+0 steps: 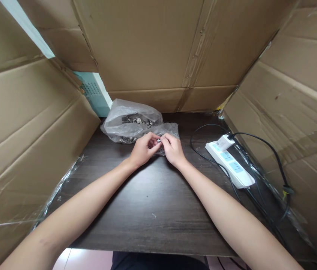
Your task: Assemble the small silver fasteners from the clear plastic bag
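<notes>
My left hand (144,147) and my right hand (172,147) meet over the far middle of the table, fingertips nearly touching. Between them is a small shiny metal part (158,141), too small to name. The left thumb and fingers are pinched on it; the right fingertips press at its other side. Just behind the hands lies a clear plastic bag (135,107), its mouth gaping, with many small metal parts (139,120) inside. A second clear bag (172,129) lies partly hidden under and behind my right hand.
Cardboard walls (152,45) enclose the dark wooden table (152,210) at the back and both sides. To the right, a white power strip (231,165) carries a plugged-in white adapter (224,142), with black cables (273,150) looping along the right wall.
</notes>
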Motion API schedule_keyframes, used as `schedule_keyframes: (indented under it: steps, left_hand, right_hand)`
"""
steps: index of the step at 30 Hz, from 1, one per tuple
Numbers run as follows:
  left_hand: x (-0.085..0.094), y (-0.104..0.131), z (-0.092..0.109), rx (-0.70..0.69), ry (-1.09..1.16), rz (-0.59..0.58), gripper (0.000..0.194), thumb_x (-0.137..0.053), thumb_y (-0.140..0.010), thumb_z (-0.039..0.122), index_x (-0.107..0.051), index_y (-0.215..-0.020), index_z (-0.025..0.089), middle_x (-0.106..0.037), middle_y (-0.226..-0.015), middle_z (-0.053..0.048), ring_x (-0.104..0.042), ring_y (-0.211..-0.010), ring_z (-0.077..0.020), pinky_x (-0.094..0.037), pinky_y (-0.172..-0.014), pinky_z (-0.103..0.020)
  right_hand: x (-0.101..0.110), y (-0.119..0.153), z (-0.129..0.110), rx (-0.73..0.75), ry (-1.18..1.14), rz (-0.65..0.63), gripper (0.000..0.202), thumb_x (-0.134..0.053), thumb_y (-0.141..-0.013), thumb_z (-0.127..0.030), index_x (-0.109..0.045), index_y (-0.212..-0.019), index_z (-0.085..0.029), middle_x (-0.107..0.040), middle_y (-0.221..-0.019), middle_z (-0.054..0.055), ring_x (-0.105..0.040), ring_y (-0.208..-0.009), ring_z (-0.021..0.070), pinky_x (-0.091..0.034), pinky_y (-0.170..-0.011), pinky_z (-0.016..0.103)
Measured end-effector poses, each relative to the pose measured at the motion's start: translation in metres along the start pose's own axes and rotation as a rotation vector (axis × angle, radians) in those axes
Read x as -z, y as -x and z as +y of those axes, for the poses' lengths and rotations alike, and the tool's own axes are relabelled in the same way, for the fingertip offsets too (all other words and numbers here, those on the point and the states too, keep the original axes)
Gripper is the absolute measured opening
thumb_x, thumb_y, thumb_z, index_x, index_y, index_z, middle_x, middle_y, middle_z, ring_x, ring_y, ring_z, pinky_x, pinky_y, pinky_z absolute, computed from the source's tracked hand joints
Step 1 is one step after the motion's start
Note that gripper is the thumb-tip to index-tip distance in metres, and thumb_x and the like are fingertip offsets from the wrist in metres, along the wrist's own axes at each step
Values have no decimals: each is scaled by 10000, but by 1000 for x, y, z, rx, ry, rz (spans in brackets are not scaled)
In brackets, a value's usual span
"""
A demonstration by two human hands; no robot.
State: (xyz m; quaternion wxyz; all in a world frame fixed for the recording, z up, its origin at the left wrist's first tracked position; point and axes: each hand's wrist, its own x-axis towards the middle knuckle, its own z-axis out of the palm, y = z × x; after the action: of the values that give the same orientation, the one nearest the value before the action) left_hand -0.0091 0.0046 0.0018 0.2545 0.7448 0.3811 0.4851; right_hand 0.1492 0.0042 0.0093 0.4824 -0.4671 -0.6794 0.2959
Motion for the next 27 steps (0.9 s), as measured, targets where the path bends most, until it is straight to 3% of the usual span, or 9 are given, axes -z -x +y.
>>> schedule_keyframes:
  steps: [5,16,27]
  left_hand:
    - [0,0,1,-3,11,-7,135,-684,-902,264,-646,-991,169,-661,-776,-6,-620,-671,-125,-508,-631,-226]
    - [0,-2,-1,47,44,36,162,-687,-898,298,-639,-989,172,-668,-771,-4,-628,-666,-132,-499,-626,-235]
    - [2,-1,1,45,7,16,166,-677,-900,312,-643,-990,176,-671,-769,-4,-621,-670,-133,-501,-631,-239]
  right_hand:
    - [0,0,-2,-27,21,0,360,-433,-951,-378,-421,-621,-234,-488,-610,-11,-474,-639,163,-337,-631,298]
    - [1,0,-3,-24,-56,2,149,-480,-882,-316,-557,-787,-230,-602,-734,-2,-554,-704,174,-416,-677,295]
    - [0,0,-3,-35,-47,4,255,-494,-906,-359,-533,-690,-229,-558,-644,-15,-502,-630,159,-369,-620,286]
